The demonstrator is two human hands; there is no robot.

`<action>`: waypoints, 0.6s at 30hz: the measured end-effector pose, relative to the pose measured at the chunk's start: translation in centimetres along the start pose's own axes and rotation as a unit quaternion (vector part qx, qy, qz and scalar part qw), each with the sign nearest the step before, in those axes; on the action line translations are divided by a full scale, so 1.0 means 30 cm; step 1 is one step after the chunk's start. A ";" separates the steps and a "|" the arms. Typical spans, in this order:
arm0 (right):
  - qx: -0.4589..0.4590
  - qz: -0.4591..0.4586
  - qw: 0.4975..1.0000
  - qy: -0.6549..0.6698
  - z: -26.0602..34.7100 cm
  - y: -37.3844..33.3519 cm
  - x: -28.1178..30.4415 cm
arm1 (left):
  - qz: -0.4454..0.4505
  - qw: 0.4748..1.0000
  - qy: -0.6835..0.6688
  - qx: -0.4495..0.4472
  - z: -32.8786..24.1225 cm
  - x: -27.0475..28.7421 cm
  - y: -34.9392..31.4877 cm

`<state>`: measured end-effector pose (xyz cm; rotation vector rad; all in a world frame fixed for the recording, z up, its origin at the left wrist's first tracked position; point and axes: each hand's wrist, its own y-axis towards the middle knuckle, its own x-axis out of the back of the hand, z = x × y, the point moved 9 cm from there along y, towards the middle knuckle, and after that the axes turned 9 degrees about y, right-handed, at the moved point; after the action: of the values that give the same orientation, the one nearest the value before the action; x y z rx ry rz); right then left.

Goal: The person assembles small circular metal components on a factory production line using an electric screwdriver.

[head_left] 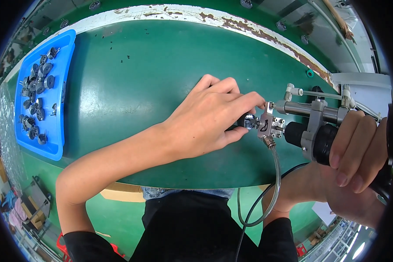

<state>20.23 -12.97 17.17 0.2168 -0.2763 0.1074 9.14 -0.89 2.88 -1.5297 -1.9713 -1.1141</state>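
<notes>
My left hand (209,115) reaches across the green table with its fingers closed round a small black round part (248,121) with a shiny metallic face. That face is turned to the metal nose block (266,125) of a black cylindrical power driver (323,142); whether they touch, I cannot tell. My left index fingertip lies against the top of the block. At the right, my right hand (358,150) wraps its fingers round the driver's black body, held on its side. A metal air cylinder (299,108) is clamped alongside the driver. My left fingers hide most of the part.
At the far left a blue tray (59,148) holds several round black-and-grey parts with pins. A clear hose (278,174) and black cables hang from the tool over the table's near edge. Dark crumbs (121,61) and a green ring (310,73) lie toward the back, before a worn white ledge (170,12).
</notes>
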 end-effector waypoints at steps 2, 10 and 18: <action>0.021 -0.067 0.997 0.014 -0.008 -0.006 -0.020 | 0.002 1.000 -0.004 0.000 -0.002 0.000 0.002; 0.054 -0.212 0.975 -0.050 0.024 0.005 -0.037 | 0.008 0.999 -0.029 0.019 0.015 -0.007 0.004; 0.141 -0.196 0.967 0.074 0.056 0.041 -0.022 | 0.010 0.998 -0.059 0.035 0.026 -0.004 0.012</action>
<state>19.00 -12.22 18.80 0.5405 -0.0635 -0.2312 9.62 -0.30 2.45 -1.6094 -2.0435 -0.9569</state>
